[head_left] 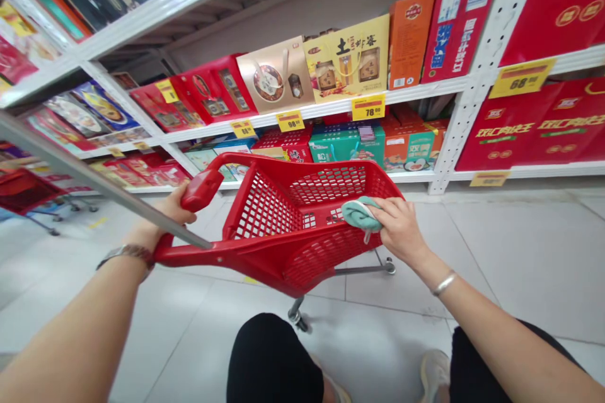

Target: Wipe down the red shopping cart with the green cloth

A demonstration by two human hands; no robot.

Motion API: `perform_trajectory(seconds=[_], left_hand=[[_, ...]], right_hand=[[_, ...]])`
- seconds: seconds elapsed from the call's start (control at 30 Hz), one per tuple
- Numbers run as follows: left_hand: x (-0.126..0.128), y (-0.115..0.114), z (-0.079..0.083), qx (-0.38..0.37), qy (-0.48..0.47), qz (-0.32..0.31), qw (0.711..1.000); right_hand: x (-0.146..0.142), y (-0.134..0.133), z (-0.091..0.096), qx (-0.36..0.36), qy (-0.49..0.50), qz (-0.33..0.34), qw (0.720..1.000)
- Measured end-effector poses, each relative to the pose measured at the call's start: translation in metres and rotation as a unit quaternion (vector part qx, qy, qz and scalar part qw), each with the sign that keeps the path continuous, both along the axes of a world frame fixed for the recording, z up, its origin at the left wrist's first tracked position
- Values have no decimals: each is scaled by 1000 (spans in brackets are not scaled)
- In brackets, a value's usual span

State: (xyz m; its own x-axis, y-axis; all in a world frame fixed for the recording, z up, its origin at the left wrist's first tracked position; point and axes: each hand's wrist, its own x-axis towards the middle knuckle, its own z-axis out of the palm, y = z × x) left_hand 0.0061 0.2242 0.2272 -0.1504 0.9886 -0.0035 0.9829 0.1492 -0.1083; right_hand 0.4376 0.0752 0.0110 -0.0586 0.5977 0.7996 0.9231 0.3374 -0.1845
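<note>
A red plastic shopping cart [265, 208] stands tilted in front of me on the tiled floor. My left hand [172, 209] is closed round its red handle [202, 189] at the left. My right hand [401, 230] is closed on a teal cloth [360, 213] and presses it against the cart's right rim. The basket looks empty inside. My knees in dark trousers show at the bottom.
White store shelves [416, 89] with red, gold and green gift boxes and yellow price tags run along the back. A metal rod [94, 179] crosses the left side over my left forearm. Another red cart [23, 192] stands at far left.
</note>
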Motion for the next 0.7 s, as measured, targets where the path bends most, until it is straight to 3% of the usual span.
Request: perform_trajectory(seconds=[0.2,0.47,0.57,0.7], left_hand=[[4,-8,-7,11,-56,-14,998],[13,-22,-6,13,-125,-26,992],[14,-24,-6,12,-140,-23,990],[8,-21,-9,11,-170,-33,985]], right_hand=[[-77,6,12,-13,-2,102,995],[-174,8,58,-63,-12,182,981],[-180,9,61,-53,-25,189,980],[-138,11,37,-34,-31,148,988]])
